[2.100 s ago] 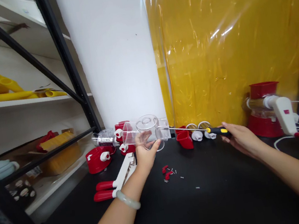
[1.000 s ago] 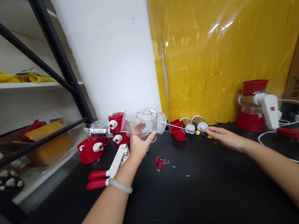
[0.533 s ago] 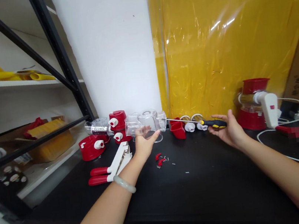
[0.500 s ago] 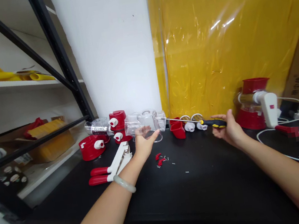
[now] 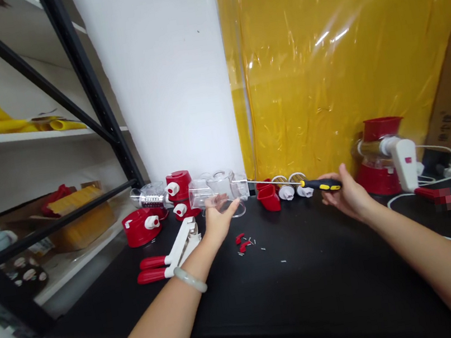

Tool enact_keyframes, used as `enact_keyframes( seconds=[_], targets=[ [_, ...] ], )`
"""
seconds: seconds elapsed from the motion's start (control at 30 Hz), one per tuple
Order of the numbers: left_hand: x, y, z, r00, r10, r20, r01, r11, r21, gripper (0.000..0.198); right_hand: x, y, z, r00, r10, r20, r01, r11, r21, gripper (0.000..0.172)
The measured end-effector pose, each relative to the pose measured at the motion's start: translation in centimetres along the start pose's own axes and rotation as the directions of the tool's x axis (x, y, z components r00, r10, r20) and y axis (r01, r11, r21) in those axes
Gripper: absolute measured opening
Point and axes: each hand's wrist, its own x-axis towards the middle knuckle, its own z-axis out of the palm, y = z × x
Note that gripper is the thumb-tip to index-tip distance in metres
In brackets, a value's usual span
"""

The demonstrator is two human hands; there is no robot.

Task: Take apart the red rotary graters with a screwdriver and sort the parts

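My left hand (image 5: 218, 220) holds a clear plastic housing (image 5: 220, 188) up from below, just above the black table (image 5: 311, 286). My right hand (image 5: 350, 195) is closed round the black and yellow handle of a long screwdriver (image 5: 320, 185). Its thin metal shaft runs left and its tip reaches the right end of the clear housing. Small red clips (image 5: 241, 243) and several tiny screws lie on the table below the housing.
Red and white grater parts (image 5: 145, 230) and a white handle with red grips (image 5: 171, 256) lie at the left. An assembled red grater (image 5: 385, 159) with cables stands at the right. Two drum blades (image 5: 291, 186) and a red cup (image 5: 267, 197) sit by the yellow sheet. Shelving stands at the left.
My right hand set the screwdriver low on the table, then picked it up again and now holds its tip against the clear housing. My left hand kept the housing, lowering it slightly.
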Motion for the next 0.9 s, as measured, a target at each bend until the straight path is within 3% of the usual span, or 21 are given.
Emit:
enact_keyframes(
  seconds=[0.13,0.3,0.43,0.53,0.6,0.7,0.77,0.9],
  targets=[
    [-0.3,0.4,0.1,1.0,-0.003,0.003,0.003,1.0,0.019,0.063,0.2,0.1,0.0,0.997,-0.076,-0.034,0.076,0.997,-0.006,0.022],
    [-0.6,0.8,0.2,1.0,0.0,0.0,0.0,1.0,-0.014,0.06,0.2,-0.4,-0.3,0.999,0.036,0.021,-0.038,0.987,0.153,0.026],
    [-0.7,0.9,0.2,0.999,0.026,0.029,-0.026,1.0,-0.017,0.061,0.3,0.2,-0.2,1.0,0.019,-0.005,-0.019,1.0,0.015,0.041],
    [-0.9,1.3,0.3,0.998,0.039,0.043,-0.039,0.999,-0.009,0.06,0.3,0.4,-0.1,0.999,-0.038,-0.008,0.038,0.999,-0.039,0.029],
    [-1.0,1.6,0.4,0.999,0.035,0.034,-0.035,0.999,-0.013,0.06,0.3,0.2,-0.1,0.999,-0.041,-0.024,0.043,0.998,0.049,0.021],
    [-1.2,1.9,0.5,0.999,0.033,0.037,-0.033,0.999,-0.023,0.06,0.3,-0.4,-0.6,1.0,-0.003,0.025,-0.002,0.981,0.195,0.025],
    [-1.4,2.0,0.5,0.998,0.036,0.045,-0.034,0.999,-0.028,0.06,0.4,-0.6,-0.8,0.997,0.015,0.072,-0.028,0.981,0.192,0.022],
    [-1.5,2.0,0.4,0.995,0.058,0.078,-0.058,0.998,-0.013,0.062,0.5,-0.3,-0.7,0.999,-0.012,0.045,0.01,0.999,0.036,0.042]
  ],
)
